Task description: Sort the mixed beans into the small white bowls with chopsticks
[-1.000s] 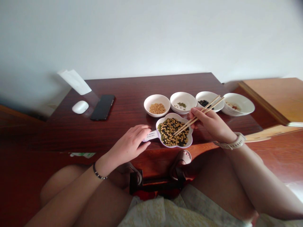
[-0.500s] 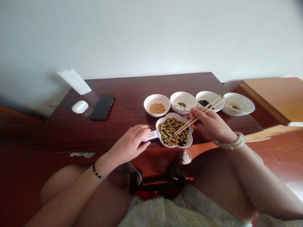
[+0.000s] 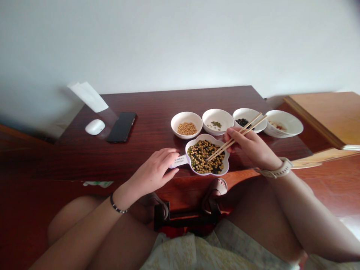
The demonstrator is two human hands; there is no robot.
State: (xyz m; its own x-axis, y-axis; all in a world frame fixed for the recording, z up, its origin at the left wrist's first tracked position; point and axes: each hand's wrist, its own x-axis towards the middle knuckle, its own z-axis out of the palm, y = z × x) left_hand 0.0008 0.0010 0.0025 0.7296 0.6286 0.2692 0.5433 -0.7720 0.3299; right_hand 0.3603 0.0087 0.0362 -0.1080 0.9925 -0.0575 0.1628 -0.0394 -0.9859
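Observation:
My left hand is closed on the labelled handle of a white flower-shaped bowl with a lilac outer edge. Mixed yellow, black and green beans fill much of it. My right hand grips a pair of wooden chopsticks, whose tips rest among those beans. Behind stand four-in-a-row-like several white bowls: one with yellow soybeans, one with a few green beans, one with black beans, and at the right a larger bowl with small pale and reddish pieces.
A black phone, a white rounded case and a folded white paper lie on the left of the dark wooden table. A lighter wooden cabinet adjoins at the right. The wall rises behind.

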